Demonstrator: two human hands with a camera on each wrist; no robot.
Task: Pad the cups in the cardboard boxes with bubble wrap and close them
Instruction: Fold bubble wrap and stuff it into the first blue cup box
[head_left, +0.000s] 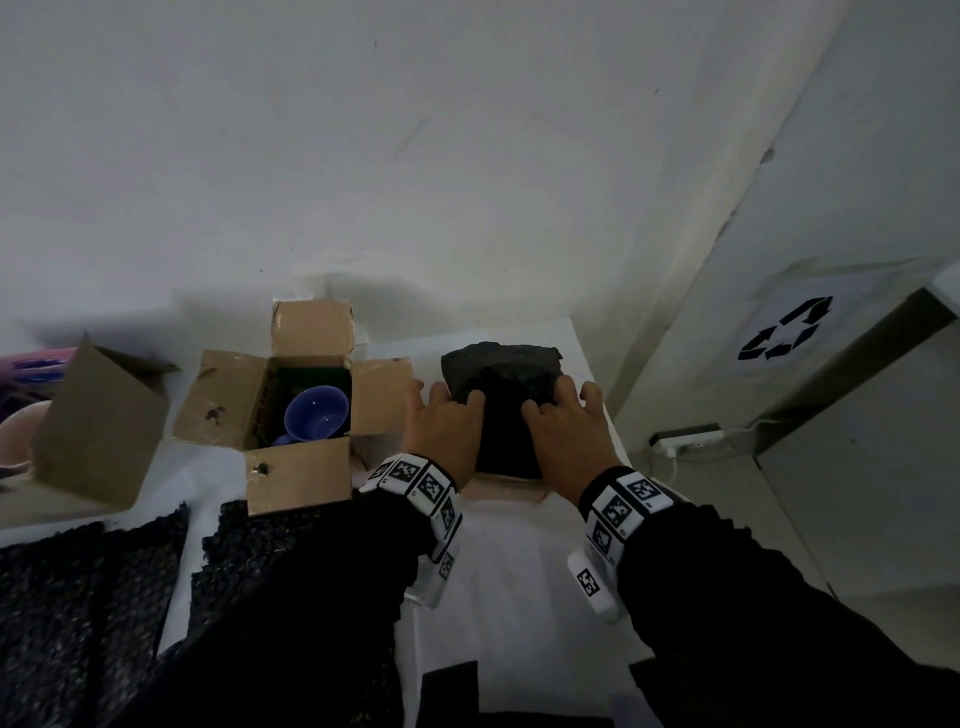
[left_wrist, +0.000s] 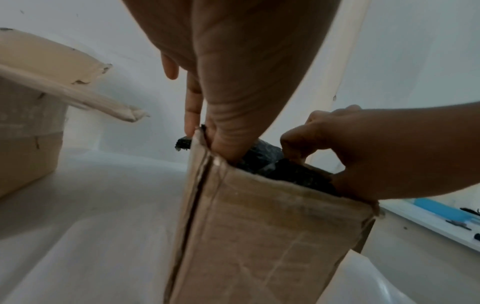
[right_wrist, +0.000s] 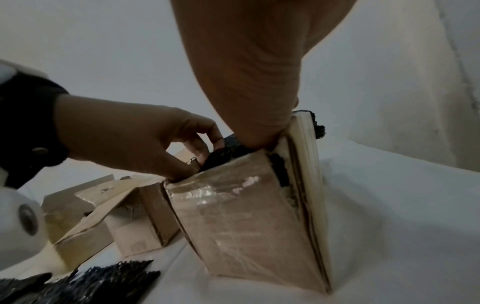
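Black bubble wrap (head_left: 503, 371) bulges out of a cardboard box (head_left: 506, 488) at the table's right end. My left hand (head_left: 448, 415) and right hand (head_left: 563, 415) lie on its two sides, fingers curled into the wrap at the box rim. In the left wrist view my left hand (left_wrist: 207, 139) reaches down inside the box (left_wrist: 259, 236) beside the wrap (left_wrist: 267, 162), and the right hand (left_wrist: 350, 154) grips it opposite. The right wrist view shows the left hand (right_wrist: 145, 139) pinching the wrap (right_wrist: 226, 152). A blue cup (head_left: 317, 415) sits in a second, open box (head_left: 298, 480). Any cup under the wrap is hidden.
A third open box (head_left: 98, 431) stands at the far left beside a pink cup (head_left: 15, 436). Loose black bubble wrap sheets (head_left: 78, 597) lie on the white table (head_left: 519, 571) near its front edge. A wall rises close behind. Right of the table are a power strip (head_left: 685, 436) and a bin with a recycling sign (head_left: 784, 332).
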